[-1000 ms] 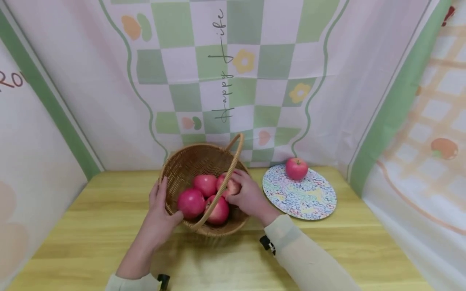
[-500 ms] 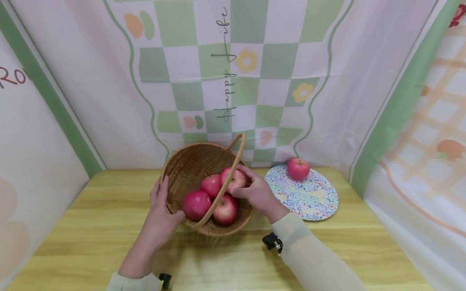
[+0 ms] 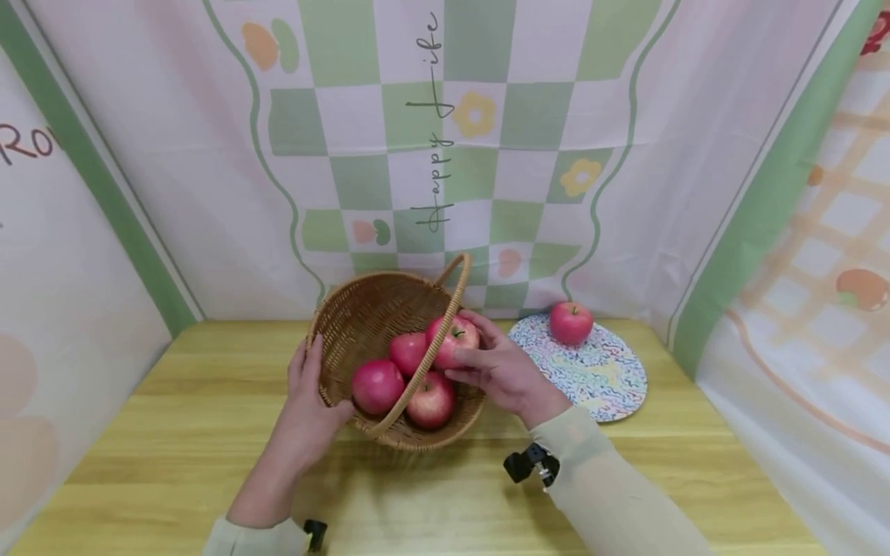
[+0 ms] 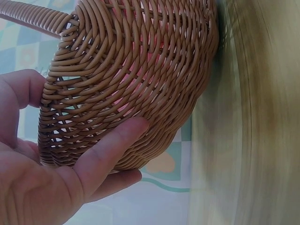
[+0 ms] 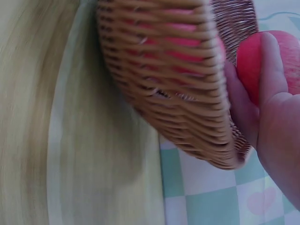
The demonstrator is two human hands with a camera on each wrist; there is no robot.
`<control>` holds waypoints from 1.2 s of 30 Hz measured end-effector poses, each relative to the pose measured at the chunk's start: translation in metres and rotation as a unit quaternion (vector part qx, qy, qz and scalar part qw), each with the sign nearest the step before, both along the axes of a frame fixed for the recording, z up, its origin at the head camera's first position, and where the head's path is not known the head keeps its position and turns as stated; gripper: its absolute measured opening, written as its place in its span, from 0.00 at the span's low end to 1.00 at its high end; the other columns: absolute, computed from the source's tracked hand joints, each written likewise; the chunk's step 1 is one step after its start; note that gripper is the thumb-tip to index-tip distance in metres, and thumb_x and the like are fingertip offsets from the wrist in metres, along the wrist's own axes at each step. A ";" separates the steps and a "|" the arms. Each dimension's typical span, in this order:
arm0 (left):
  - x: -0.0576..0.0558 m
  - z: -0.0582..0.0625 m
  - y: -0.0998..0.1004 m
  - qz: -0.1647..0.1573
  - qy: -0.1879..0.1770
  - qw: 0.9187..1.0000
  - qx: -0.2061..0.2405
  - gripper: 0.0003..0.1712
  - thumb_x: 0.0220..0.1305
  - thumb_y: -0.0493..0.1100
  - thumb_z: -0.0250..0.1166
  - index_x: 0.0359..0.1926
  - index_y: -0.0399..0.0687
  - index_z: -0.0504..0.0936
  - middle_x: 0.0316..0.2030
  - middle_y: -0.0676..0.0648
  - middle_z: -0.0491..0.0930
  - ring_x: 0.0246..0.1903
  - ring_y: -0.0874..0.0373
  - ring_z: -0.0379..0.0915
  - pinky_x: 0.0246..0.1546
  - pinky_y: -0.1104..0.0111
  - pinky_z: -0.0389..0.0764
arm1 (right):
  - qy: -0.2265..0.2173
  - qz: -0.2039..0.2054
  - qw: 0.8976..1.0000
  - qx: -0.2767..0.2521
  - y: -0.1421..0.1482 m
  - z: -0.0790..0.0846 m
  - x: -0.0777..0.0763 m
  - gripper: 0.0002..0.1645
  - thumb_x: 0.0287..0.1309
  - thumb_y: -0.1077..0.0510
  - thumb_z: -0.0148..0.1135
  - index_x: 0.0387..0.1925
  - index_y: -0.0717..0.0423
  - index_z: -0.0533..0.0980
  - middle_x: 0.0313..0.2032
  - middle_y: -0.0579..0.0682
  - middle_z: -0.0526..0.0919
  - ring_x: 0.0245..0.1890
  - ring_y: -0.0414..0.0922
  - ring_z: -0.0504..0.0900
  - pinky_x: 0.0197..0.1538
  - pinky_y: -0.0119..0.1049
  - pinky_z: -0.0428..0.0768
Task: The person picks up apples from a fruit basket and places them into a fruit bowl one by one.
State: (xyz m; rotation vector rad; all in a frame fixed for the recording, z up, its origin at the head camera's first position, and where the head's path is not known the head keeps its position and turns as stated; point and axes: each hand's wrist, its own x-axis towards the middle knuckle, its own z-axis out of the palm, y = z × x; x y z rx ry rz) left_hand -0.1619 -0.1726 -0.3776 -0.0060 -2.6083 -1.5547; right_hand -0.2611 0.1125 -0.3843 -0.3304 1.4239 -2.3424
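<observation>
A brown wicker basket point(image 3: 351, 313) with an arched handle leans toward the person on the table. My left hand point(image 3: 306, 425) grips its left rim, and in the left wrist view the fingers press against the woven side point(image 4: 122, 79). Inside sit three red apples: one at left point(image 3: 378, 386), one behind point(image 3: 408, 353) and one in front point(image 3: 431, 399). My right hand point(image 3: 514, 378) holds another apple point(image 3: 466, 336) at the right rim, partly behind the handle. The right wrist view has this apple point(image 5: 290, 54) just beyond the basket's edge, between thumb and fingers.
A round plate with a colourful speckled pattern point(image 3: 591, 390) lies right of the basket, with a red apple point(image 3: 572, 323) at its back edge. A printed checkered cloth point(image 3: 473, 177) hangs directly behind the wooden table point(image 3: 174, 440). Cloth panels flank both sides.
My right hand has lifted its apple slightly up and to the right, toward the basket's rim. The other apples have shifted a little. The left hand keeps its grip on the basket.
</observation>
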 end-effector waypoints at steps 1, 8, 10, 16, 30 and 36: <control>0.000 0.000 0.000 -0.001 -0.001 1.000 0.000 0.65 0.55 0.33 0.65 0.79 0.65 0.31 0.77 0.50 0.22 0.70 0.33 0.45 0.60 0.42 0.63 | -0.009 0.000 1.000 -0.005 0.002 0.002 0.001 0.45 0.62 0.77 0.55 0.76 0.48 0.57 0.70 0.58 0.57 0.48 0.53 0.80 0.50 0.50 0.80; 0.001 0.000 -0.002 -0.006 -0.004 1.000 0.003 0.65 0.54 0.34 0.65 0.79 0.65 0.30 0.76 0.49 0.21 0.69 0.32 0.47 0.59 0.44 0.65 | -0.043 -0.001 0.998 -0.042 0.026 0.016 0.012 0.40 0.65 0.77 0.50 0.73 0.48 0.57 0.70 0.61 0.53 0.47 0.56 0.82 0.54 0.49 0.77; 0.001 0.001 -0.002 -0.006 -0.005 1.000 0.002 0.65 0.54 0.33 0.64 0.79 0.65 0.30 0.76 0.49 0.21 0.69 0.33 0.48 0.58 0.46 0.66 | -0.046 -0.007 0.998 -0.046 0.038 0.019 0.015 0.38 0.65 0.76 0.50 0.71 0.48 0.57 0.70 0.63 0.52 0.50 0.57 0.81 0.55 0.49 0.77; 0.002 0.002 -0.001 -0.005 -0.008 1.000 -0.002 0.65 0.54 0.33 0.64 0.79 0.63 0.29 0.76 0.49 0.21 0.69 0.32 0.47 0.57 0.46 0.66 | -0.055 -0.035 0.996 -0.056 0.078 0.023 0.016 0.38 0.66 0.75 0.50 0.68 0.43 0.55 0.71 0.57 0.47 0.56 0.57 0.77 0.59 0.49 0.73; 0.003 0.002 -0.001 -0.007 -0.009 1.000 0.006 0.65 0.54 0.33 0.64 0.79 0.63 0.29 0.77 0.49 0.21 0.70 0.33 0.46 0.56 0.48 0.67 | -0.091 -0.141 0.983 -0.080 0.182 0.016 0.009 0.38 0.63 0.81 0.46 0.62 0.41 0.60 0.65 0.48 0.46 0.51 0.52 0.76 0.61 0.50 0.69; 0.002 0.002 -0.001 -0.006 -0.009 1.000 0.004 0.65 0.55 0.33 0.64 0.79 0.64 0.29 0.76 0.49 0.21 0.69 0.33 0.48 0.55 0.49 0.69 | -0.133 -0.207 0.969 -0.013 0.209 0.013 0.002 0.44 0.59 0.80 0.56 0.63 0.35 0.60 0.61 0.48 0.49 0.48 0.51 0.76 0.60 0.50 0.70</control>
